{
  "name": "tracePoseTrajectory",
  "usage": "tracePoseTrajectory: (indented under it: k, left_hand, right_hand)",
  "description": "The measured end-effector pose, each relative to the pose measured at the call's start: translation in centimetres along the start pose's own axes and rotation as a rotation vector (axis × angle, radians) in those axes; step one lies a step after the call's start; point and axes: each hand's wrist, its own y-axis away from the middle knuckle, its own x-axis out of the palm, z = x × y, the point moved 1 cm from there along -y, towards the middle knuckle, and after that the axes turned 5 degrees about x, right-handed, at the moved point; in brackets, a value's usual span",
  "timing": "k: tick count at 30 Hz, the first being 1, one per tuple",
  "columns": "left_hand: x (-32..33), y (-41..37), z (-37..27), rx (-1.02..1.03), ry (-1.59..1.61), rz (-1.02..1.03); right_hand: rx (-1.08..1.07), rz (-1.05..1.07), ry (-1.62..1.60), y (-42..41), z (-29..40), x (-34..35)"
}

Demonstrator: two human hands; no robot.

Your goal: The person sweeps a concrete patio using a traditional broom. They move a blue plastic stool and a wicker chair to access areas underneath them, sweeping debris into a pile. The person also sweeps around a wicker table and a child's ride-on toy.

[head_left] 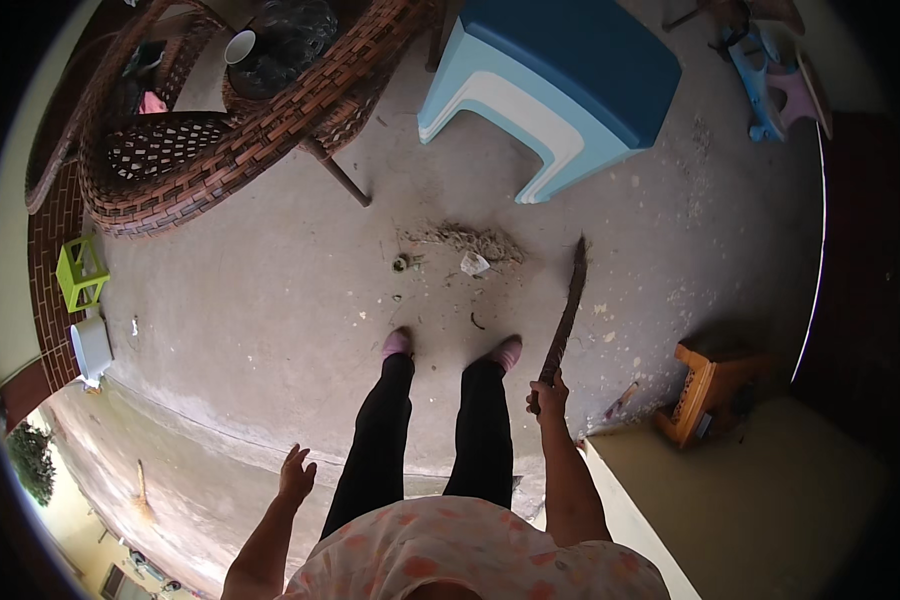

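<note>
My right hand (549,396) grips one end of a long, dark, slightly curved broom-like stick (570,315), whose frayed far end rests by the concrete floor beside a heap of sweepings. The heap of dust and debris (469,240) lies beyond my feet. At its near edge are a crumpled white scrap (475,263) and a small round object (400,262) that looks like a roll or ring. A dark curved bit (478,321) lies closer to my shoes. My left hand (298,475) hangs at my side with its fingers apart, holding nothing.
Ahead stands a blue and white plastic table or stool (555,82). A woven wicker chair (217,165) is at the upper left, near a cup (240,47). A green stool (81,275) and pale bin (91,346) line the left wall. A wooden piece of furniture (709,390) sits right.
</note>
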Motion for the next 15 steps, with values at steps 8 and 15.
tracePoseTrajectory:
  k: [8,15]
  left_hand:
    - [1.4,3.2,4.8,0.01,-0.03,-0.055]
    - [-0.1,4.8,5.0,0.002,0.038,-0.121]
  right_hand:
    - [-0.362,0.099,0.686,8.2,-6.9,14.4]
    - [-0.319,0.339,0.691,15.6,-3.1,8.6]
